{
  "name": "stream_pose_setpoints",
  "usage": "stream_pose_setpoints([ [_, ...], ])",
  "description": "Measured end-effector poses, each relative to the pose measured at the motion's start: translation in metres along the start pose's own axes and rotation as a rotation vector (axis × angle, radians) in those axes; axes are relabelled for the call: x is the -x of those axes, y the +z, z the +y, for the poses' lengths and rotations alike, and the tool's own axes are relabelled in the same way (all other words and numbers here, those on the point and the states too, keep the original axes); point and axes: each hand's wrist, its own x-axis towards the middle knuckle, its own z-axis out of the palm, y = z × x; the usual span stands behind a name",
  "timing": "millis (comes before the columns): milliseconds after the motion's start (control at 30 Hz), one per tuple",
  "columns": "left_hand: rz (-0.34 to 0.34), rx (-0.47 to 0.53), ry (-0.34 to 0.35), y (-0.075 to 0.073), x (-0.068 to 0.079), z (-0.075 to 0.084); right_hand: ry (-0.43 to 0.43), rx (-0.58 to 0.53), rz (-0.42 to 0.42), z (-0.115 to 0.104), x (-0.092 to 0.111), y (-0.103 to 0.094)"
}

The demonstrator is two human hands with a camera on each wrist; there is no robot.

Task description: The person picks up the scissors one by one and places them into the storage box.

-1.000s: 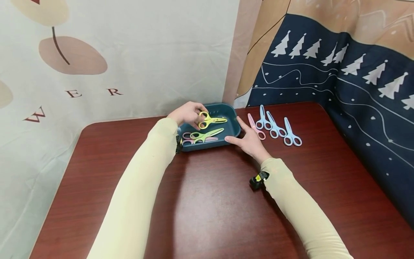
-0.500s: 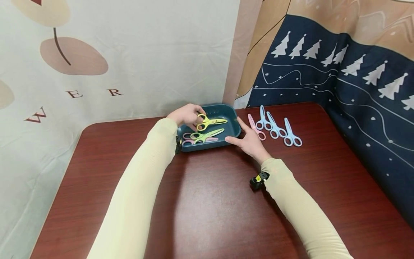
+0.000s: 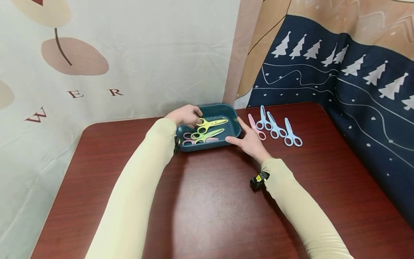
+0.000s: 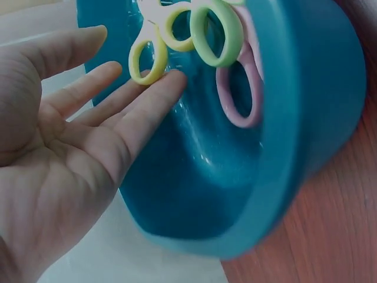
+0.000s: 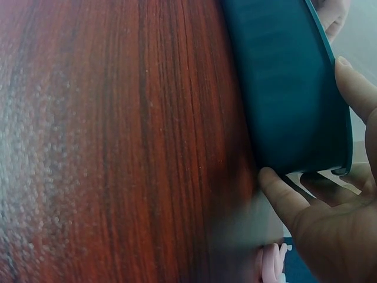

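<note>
My left hand [image 3: 185, 116] reaches over the left end of the dark teal plastic basin [image 3: 207, 145]. In the left wrist view its thumb and fingers are spread, with fingertips right at a handle loop of the yellow scissors [image 4: 134, 65]. Those scissors lie in the basin, blades to the right. In front of them lie green scissors [image 3: 211, 135] on top of pink-purple scissors [image 3: 188, 142]. My right hand [image 3: 249, 141] rests against the basin's right end, thumb at the rim and fingers fairly straight along the outer wall, as the right wrist view shows.
Right of the basin on the red-brown wooden table [image 3: 213, 201] lie pink scissors [image 3: 253, 123] and several light blue scissors [image 3: 288, 126]. Behind the table's far edge hang a pale printed cloth [image 3: 161, 54] and a navy cloth [image 3: 297, 75] with white trees.
My left hand has let go of the yellow scissors and drawn slightly left and back. The scissors have settled lower into the basin. The right hand stays in place.
</note>
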Motion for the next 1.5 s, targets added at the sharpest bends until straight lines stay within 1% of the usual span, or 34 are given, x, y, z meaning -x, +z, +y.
stream_pose_setpoints([
  [167, 0.027, -0.083, 0.031, -0.005, 0.006, -0.003, 0.001, -0.007, 0.0, -0.002, 0.001, 0.0],
  [267, 0.03, -0.121, 0.044, -0.008, 0.009, -0.005, 0.004, -0.014, -0.004, -0.002, 0.002, 0.0],
  [500, 0.075, -0.248, 0.112, -0.011, 0.022, -0.014, 0.014, -0.012, -0.005, -0.003, 0.003, 0.0],
  [633, 0.104, -0.237, 0.137, -0.012, 0.03, -0.018, 0.027, -0.014, -0.003, -0.003, 0.003, 0.001],
  [767, 0.151, -0.222, 0.166, -0.013, 0.041, -0.024, 0.036, -0.016, -0.001, -0.003, 0.004, 0.001],
  [867, 0.205, -0.214, 0.188, -0.013, 0.048, -0.03, 0.032, -0.01, 0.004, -0.003, 0.005, 0.001],
  [1000, 0.297, -0.204, 0.22, -0.013, 0.059, -0.04, 0.019, -0.002, 0.009, -0.003, 0.005, 0.002],
  [1100, 0.37, -0.192, 0.241, -0.011, 0.068, -0.05, 0.013, -0.01, 0.009, -0.003, 0.005, 0.003],
  [1233, 0.45, -0.173, 0.267, -0.008, 0.077, -0.064, 0.01, -0.03, 0.01, -0.003, 0.006, 0.004],
  [1400, 0.52, -0.157, 0.288, -0.002, 0.086, -0.078, -0.001, -0.044, 0.017, -0.002, 0.007, 0.006],
  [1500, 0.531, -0.131, 0.269, 0.003, 0.089, -0.085, -0.012, -0.044, 0.027, -0.002, 0.007, 0.007],
])
